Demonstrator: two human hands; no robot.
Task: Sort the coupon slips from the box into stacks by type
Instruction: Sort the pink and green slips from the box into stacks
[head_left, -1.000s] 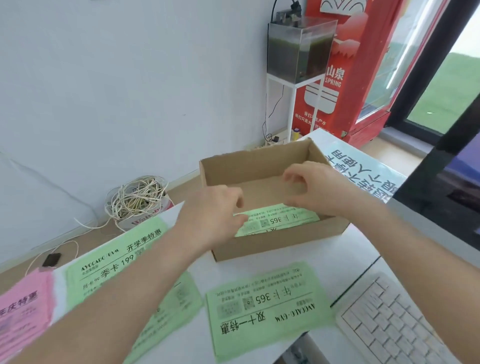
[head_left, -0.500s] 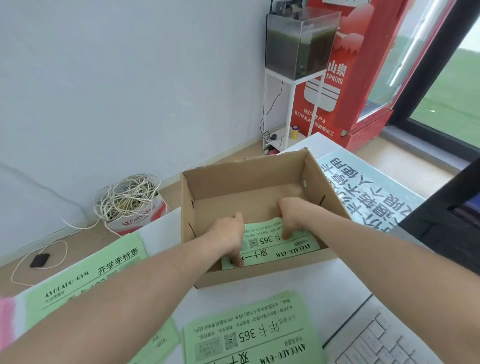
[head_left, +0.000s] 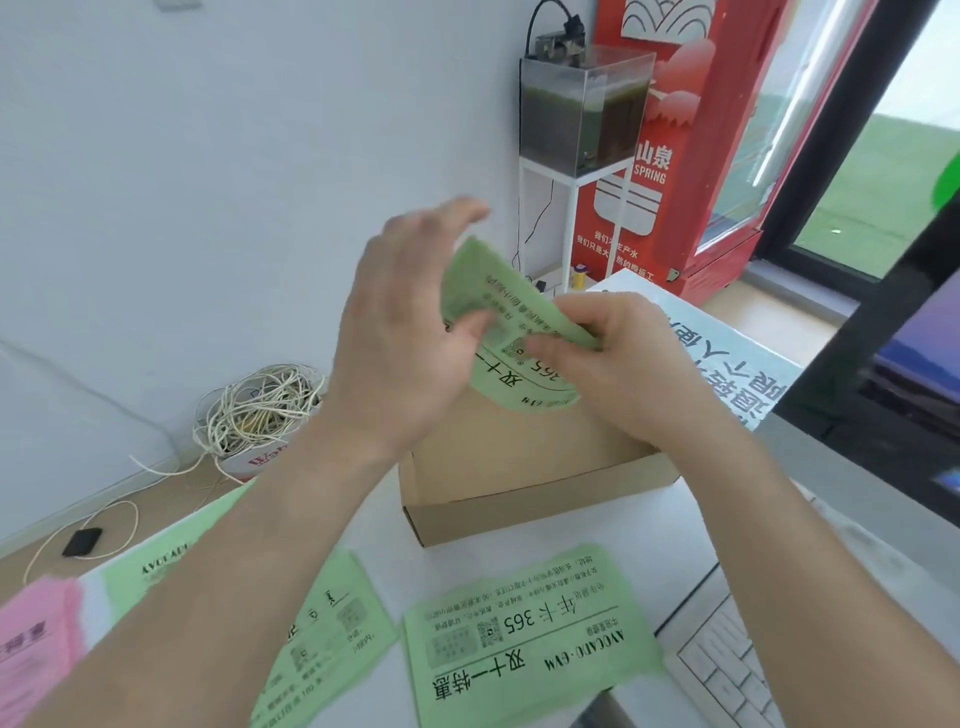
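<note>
A thin, matte green coupon slip (head_left: 496, 306) printed in black is held in the air between both hands, bent into a curve, directly above the cardboard box (head_left: 519, 467). The left hand (head_left: 405, 338) supports it from the left: the thumb is pressed on the printed face, and the other fingers are stretched out behind the paper, their tips blurred. The right hand (head_left: 618, 364) pinches the slip's right edge with curled fingers.

Below the fingers, the brown box with its plain, sharp-cornered front wall stands on the white table (head_left: 623, 525); its inside is hidden by the hands and the slip. Bare table is seen between the box's front wall and the papers nearer the body.

Nearer than the fingers, a green stack (head_left: 530, 639) of the same print lies flat. To its left, under the left forearm, a second green stack (head_left: 322, 634) is fanned unevenly, and a pink stack (head_left: 31, 649) is cut off by the far left edge.

Below the right wrist, a white keyboard (head_left: 727, 670) borders the green stack. Beyond the right fingers, a pale printed sheet (head_left: 727, 353) lies just beside the box. To the left of the left hand, a tangled cable coil (head_left: 260, 410) sits on the floor.
</note>
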